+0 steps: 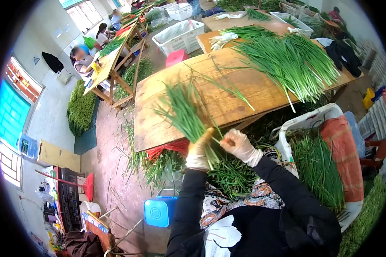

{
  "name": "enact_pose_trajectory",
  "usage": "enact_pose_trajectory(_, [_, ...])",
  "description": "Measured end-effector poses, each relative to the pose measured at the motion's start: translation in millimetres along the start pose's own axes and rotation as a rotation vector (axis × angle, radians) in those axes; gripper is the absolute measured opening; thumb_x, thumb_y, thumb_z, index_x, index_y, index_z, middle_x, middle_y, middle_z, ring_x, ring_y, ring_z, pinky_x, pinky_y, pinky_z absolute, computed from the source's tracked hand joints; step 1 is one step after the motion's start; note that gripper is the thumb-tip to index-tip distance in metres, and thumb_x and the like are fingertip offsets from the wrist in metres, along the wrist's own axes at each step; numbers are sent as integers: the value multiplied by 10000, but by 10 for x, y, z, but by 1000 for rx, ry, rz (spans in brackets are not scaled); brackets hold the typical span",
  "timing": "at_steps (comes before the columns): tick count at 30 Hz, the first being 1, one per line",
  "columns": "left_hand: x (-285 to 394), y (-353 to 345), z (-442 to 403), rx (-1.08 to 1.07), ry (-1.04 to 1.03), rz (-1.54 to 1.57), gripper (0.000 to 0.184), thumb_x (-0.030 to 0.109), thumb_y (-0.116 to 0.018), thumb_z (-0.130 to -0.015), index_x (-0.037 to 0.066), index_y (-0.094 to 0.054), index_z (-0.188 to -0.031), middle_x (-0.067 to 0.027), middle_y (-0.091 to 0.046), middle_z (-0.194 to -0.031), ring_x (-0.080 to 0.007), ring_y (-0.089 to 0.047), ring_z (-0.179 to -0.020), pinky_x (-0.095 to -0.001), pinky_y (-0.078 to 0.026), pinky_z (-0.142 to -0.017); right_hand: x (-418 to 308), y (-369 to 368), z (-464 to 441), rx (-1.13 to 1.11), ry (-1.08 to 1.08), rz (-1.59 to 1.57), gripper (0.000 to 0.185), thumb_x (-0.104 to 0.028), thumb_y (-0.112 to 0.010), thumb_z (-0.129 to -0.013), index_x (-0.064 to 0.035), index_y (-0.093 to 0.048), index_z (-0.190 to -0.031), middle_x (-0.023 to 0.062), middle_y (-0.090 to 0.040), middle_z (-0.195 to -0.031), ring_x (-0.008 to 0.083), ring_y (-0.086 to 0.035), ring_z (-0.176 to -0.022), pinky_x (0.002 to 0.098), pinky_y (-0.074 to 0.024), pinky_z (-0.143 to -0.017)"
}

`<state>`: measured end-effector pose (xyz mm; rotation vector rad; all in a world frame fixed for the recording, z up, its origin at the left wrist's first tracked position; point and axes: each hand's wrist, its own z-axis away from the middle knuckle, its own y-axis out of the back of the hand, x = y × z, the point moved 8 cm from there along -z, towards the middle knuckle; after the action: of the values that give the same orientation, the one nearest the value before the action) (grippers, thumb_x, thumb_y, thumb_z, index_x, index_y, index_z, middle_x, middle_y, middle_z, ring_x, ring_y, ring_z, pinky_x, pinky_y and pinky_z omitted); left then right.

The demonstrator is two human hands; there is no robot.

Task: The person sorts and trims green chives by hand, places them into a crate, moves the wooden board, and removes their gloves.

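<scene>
My left hand, in a pale glove, is closed round a bunch of garlic chives. The leaves point away over the near edge of the wooden table, and the pale stalk ends stick out below my fist. Just to the right, my gloved right hand pinches a thin chive stalk beside the bunch. A large pile of chives lies on the table's right side, pale ends toward me. A few loose stalks lie in the middle.
At my right stands a white basket holding chives and an orange-red sack. Leaf scraps cover the floor under the table. A blue lidded box stands at lower left. White gloves lie farther back; other people sit at a long table.
</scene>
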<state>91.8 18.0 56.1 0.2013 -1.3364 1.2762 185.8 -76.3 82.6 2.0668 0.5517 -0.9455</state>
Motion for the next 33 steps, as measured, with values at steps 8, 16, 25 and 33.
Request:
enact_pose_trajectory(8, [457,319,-87,-4,-96,-74,244,33,-624,-690,-4,-501,-898,-87,-577,-757,-154,-574,-635,-239,-483,-551,651,390,-61,-238,-91,274,331,-417,-548,-726,-90,-582,-764,131,-552,-746,296,-527,-749,370,-422,-682])
enact_pose_trajectory(16, [1142,551,-223,-39,-281,-241,201,84,-593,-737,46,-484,-902,-45,-553,-705,-58,-399,-440,-168,-329,-389,1367,806,-819,71,-225,894,269,-270,-596,-732,-69,-537,-901,94,-547,-728,253,-523,-692,362,-433,-623])
enact_pose_trajectory(25, [1824,1477,-1121,429,-246,-804,238,56,-545,-729,73,-455,-949,-59,-542,-616,-89,-404,-382,-215,-306,-320,473,352,428,-1196,-495,31,195,-235,-561,-783,-76,-595,-889,-1,-547,-573,49,-455,-466,206,-354,-426])
enact_pose_trajectory(33, [1578,900,-1754,372,-360,-1877,356,170,-560,-707,85,-484,-1044,-158,-582,-822,-293,-554,-753,-380,-430,-634,258,993,1005,-876,-474,-74,226,-235,-525,-811,-69,-594,-948,10,-566,-682,64,-501,-590,194,-419,-532])
